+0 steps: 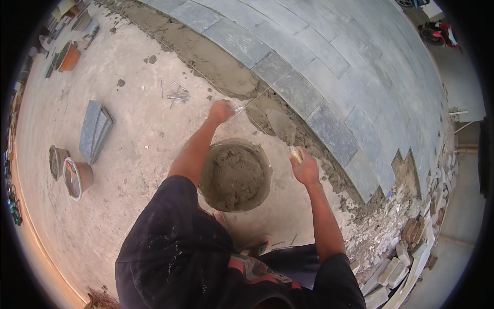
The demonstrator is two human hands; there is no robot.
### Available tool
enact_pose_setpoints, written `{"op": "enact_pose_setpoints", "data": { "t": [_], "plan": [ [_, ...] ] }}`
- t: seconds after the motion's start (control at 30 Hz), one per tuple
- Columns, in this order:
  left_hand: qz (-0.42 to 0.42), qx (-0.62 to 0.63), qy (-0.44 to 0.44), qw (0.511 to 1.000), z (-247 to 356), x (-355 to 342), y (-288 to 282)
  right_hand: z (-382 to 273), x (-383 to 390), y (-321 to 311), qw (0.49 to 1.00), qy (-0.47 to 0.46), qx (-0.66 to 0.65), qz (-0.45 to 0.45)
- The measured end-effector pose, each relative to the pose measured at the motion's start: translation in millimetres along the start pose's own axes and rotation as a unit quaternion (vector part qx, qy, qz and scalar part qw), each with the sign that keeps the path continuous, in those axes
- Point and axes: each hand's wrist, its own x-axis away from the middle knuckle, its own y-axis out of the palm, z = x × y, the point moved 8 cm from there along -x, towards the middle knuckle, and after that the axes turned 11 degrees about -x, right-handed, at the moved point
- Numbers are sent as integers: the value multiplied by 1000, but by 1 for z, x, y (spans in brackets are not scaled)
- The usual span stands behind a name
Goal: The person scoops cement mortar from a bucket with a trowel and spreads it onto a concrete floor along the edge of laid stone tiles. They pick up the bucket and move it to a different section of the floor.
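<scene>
Right hand (306, 167) grips trowel (282, 127) over mortar (216, 63); left hand (222, 112) pinches small pale object (239, 108).

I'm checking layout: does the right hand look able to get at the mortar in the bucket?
Probably yes: the right hand holds a trowel near the open-topped bucket; nothing visible blocks the mortar.

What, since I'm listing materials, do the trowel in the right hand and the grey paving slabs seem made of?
Trowel: probably a metal blade, thin but grey-smeared; pale handle perhaps wood, mostly covered by the right hand. Slabs: likely stone, matte, with mottled blue-grey faces; stone-look tile possible.
</scene>
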Motion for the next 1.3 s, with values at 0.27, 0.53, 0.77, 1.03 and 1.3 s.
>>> {"op": "enact_pose_setpoints", "data": {
  "t": [0.27, 0.53, 0.77, 1.03, 1.3],
  "plan": [
    [-10, -41, 18, 999, 10, 0, 1, -3, -47, 18, 993, 22, 87, -75],
    [61, -76, 50, 994, 18, 1, -5, 7, -57, 19, 998, 22, -33, -55],
    [-30, -40, 31, 998, 17, -2, 7, 43, -3, 48, 860, 298, -408, -70],
    [-8, -78, 13, 997, -10, 21, -21, 7, -31, 111, 804, 310, -488, -137],
    [132, -167, -104, 972, -131, 97, -89, -3, -51, 77, 881, 230, -362, -201]
  ]
}}
